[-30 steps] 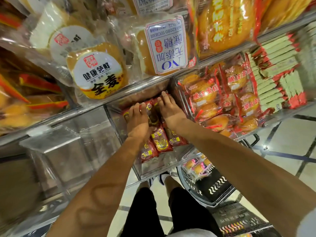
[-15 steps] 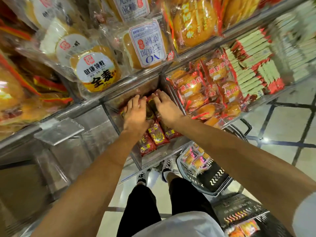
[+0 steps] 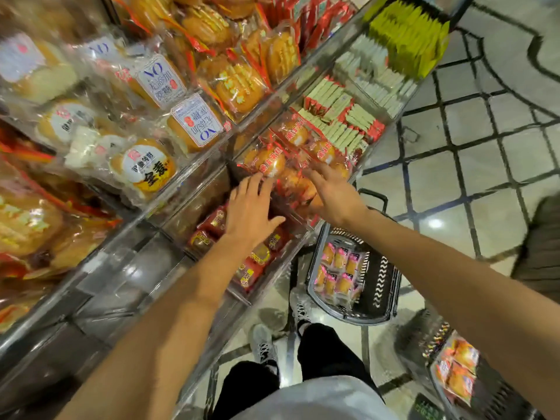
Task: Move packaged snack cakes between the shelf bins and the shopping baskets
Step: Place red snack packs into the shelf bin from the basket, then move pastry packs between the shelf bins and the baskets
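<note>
Shelf bin (image 3: 300, 221), snack cakes (image 3: 269, 165) just beyond spread hands (image 3: 251, 207)

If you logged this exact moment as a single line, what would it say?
left hand: open, over red-pack bin | right hand: open, reaching to orange cake packs | floor basket: holds cakes

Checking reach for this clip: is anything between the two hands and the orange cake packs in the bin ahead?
Nothing visible. Left hand and right hand are open, spread at the orange cake packs; the bin's clear front wall lies below them.
</note>
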